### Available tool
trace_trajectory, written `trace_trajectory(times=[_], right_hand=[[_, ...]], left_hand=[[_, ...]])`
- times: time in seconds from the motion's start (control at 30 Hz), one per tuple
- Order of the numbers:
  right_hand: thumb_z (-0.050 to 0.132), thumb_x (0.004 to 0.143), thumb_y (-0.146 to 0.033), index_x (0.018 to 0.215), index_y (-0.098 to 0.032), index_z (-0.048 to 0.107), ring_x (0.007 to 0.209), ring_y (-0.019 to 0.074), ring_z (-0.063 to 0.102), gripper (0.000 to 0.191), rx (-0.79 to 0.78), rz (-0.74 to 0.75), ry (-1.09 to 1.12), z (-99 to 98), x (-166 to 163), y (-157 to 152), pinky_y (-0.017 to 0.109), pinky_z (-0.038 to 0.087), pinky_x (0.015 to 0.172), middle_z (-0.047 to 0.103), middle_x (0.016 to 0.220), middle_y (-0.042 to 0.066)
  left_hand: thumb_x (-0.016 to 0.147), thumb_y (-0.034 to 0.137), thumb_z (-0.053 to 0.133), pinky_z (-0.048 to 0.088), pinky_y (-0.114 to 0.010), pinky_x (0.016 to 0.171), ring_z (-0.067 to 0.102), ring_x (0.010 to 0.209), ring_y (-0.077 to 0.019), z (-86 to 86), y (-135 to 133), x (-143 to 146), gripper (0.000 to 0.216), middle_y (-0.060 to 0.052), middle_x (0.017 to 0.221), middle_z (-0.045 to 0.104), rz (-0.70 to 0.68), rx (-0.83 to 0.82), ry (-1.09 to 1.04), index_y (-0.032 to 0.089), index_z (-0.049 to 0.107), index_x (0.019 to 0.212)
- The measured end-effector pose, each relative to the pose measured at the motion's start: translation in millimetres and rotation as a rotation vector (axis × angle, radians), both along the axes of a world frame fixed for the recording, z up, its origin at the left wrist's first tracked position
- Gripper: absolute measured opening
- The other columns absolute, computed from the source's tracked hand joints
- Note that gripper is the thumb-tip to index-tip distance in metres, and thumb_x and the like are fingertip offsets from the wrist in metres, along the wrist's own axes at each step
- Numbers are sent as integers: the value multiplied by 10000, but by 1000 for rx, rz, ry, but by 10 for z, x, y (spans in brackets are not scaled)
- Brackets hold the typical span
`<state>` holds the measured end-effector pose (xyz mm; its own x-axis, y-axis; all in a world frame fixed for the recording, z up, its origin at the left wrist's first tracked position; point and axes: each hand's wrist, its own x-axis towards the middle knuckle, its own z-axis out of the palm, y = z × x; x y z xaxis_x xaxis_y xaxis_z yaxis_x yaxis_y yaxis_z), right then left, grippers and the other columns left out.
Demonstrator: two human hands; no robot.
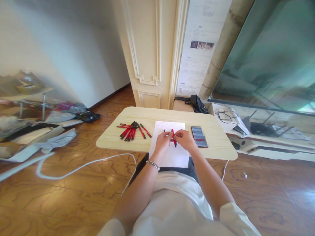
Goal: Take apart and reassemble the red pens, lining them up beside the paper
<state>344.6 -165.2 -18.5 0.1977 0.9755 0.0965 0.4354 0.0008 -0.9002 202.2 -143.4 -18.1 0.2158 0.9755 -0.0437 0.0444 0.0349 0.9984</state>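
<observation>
Both my hands meet over a white sheet of paper (pixel 169 154) on a small pale wooden table (pixel 221 144). My left hand (pixel 162 140) and my right hand (pixel 185 138) are closed together on a red and black pen (pixel 173 137), fingers pinched around it. A pile of several similar red and black pens (pixel 131 130) lies on the table to the left of the paper. A bracelet sits on my left wrist.
A dark phone (pixel 199 136) lies right of the paper. A white cable (pixel 81 167) runs across the wooden floor on the left. Clutter and a low shelf (pixel 27 95) stand far left; a bag (pixel 197 103) and a TV stand (pixel 265 141) lie behind and right.
</observation>
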Motion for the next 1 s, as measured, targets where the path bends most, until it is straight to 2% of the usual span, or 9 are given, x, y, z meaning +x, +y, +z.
trace_trajectory(times=[0.13, 0.23, 0.33, 0.47, 0.73, 1.0], right_hand=[[651, 734, -291, 924, -159, 658, 588, 141, 631, 232, -119, -119, -97, 16, 196, 144, 226, 447, 555, 705, 728, 42], [653, 736, -289, 907, -180, 694, 713, 170, 656, 206, -173, -184, -319, 39, 269, 219, 237, 442, 632, 721, 798, 54], [646, 756, -293, 858, -195, 723, 834, 199, 654, 161, -207, -197, -517, 37, 238, 249, 244, 421, 686, 724, 849, 75], [599, 810, -297, 816, -180, 730, 839, 208, 648, 176, -233, -189, -641, -4, 149, 234, 246, 399, 681, 720, 833, 105], [550, 861, -331, 858, -181, 713, 848, 204, 637, 221, -164, -196, -635, -58, 125, 156, 249, 380, 685, 716, 863, 102], [588, 834, -313, 936, -208, 706, 869, 188, 634, 188, -140, -200, -585, -78, 104, 78, 240, 381, 690, 717, 929, 75]], left_hand=[[734, 431, 649, 445, -247, 570, 665, 746, -197, -31, 38, -112, 323, -78, 829, 713, 25, 43, 0, 168, 681, 919], [730, 372, 669, 475, -269, 658, 657, 771, -192, -34, 56, -210, 249, -78, 846, 713, 31, 156, 38, 174, 693, 879], [726, 318, 682, 483, -292, 747, 652, 793, -190, -36, 41, -274, 175, -69, 865, 714, 47, 249, 100, 188, 701, 842], [741, 270, 672, 482, -299, 750, 645, 773, -188, -95, -2, -311, 136, -56, 868, 712, 31, 321, 225, 210, 699, 860], [722, 217, 690, 437, -381, 856, 608, 863, -253, -238, -92, -361, 107, -79, 876, 697, -82, 547, 493, 221, 710, 827], [695, 204, 719, 400, -402, 909, 572, 920, -271, -277, -274, -322, 73, -78, 819, 682, -102, 529, 392, 230, 703, 761]])
